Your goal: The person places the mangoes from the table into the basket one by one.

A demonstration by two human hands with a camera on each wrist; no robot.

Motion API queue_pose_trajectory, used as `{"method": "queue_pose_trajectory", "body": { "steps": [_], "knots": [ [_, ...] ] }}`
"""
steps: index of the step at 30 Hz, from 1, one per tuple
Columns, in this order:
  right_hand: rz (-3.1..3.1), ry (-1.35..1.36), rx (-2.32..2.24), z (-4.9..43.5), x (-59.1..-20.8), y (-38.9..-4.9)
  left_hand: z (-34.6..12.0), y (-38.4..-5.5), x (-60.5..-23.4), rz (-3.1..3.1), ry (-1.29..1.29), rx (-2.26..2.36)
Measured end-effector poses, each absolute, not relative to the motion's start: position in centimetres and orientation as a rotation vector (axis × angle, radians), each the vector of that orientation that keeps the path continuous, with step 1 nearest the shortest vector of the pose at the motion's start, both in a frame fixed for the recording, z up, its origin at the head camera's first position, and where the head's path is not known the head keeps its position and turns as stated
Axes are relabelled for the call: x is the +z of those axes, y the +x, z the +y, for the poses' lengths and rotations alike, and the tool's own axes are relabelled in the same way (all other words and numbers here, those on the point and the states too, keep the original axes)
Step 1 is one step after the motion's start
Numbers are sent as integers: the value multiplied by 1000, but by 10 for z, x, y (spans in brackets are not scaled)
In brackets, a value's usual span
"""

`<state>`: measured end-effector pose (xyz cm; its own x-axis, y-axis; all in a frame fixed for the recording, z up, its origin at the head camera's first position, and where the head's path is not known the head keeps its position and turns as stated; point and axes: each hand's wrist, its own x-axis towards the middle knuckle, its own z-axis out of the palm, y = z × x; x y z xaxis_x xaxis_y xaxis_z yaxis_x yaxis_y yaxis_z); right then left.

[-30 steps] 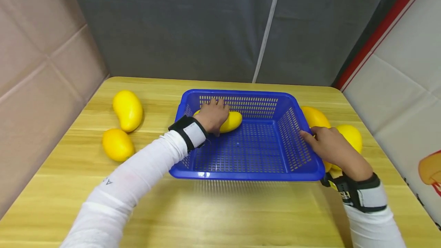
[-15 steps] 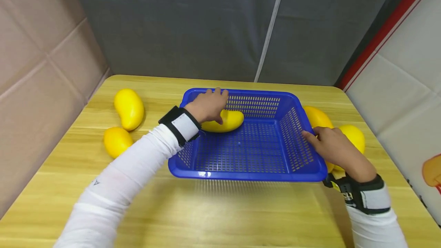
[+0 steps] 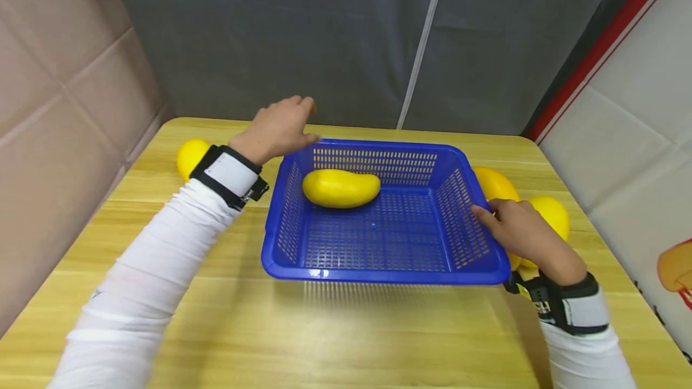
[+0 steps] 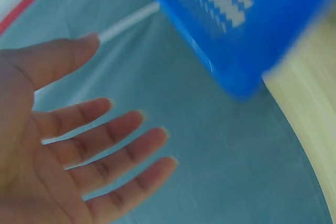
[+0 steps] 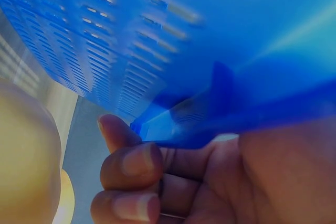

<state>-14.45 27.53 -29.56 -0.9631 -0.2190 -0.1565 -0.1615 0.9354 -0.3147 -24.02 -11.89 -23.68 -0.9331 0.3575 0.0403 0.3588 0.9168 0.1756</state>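
A yellow mango [image 3: 340, 189] lies in the back left part of a blue plastic basket [image 3: 373, 277] with slotted walls. My left hand [image 3: 278, 129] is in the air above the basket's back left corner, holding nothing. In the left wrist view, the fingers [image 4: 131, 150] of that hand are spread and relaxed, apart from the basket corner [image 4: 236, 77]. My right hand [image 3: 527, 233] grips the basket's right rim. In the right wrist view its fingers [image 5: 131, 177] curl under the rim [image 5: 273, 119].
To the right of the basket lie several mangoes, among them an orange-yellow mango [image 3: 494, 185] and a yellow mango [image 3: 554, 215], partly behind my right hand. At the left, a mango [image 3: 190, 156] shows past my left arm. A grey curtain [image 3: 270, 35] hangs behind the wooden table [image 3: 335, 341].
My left hand has let go of the mango in the basket and moved up and left, out over the rim. The left arm now covers a mango at the left. The right hand stays put.
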Motion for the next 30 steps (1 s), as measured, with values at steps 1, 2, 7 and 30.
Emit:
{"method": "queue_pose_trajectory", "body": {
  "steps": [1,2,7,30],
  "knots": [
    [2904,-287,-446,275,-295,-144,-127,-241,-234,-3053,-537,-316],
    [2902,-284,-448,275,-295,-144,-134,-242,-232,-3035,-504,-351],
    [2897,-273,-449,275,-294,-142,-167,-247,-232,-2986,-394,-513],
    [2942,-291,-437,277,-296,-140,-273,-261,-296,-3222,182,-410]
  ]
}}
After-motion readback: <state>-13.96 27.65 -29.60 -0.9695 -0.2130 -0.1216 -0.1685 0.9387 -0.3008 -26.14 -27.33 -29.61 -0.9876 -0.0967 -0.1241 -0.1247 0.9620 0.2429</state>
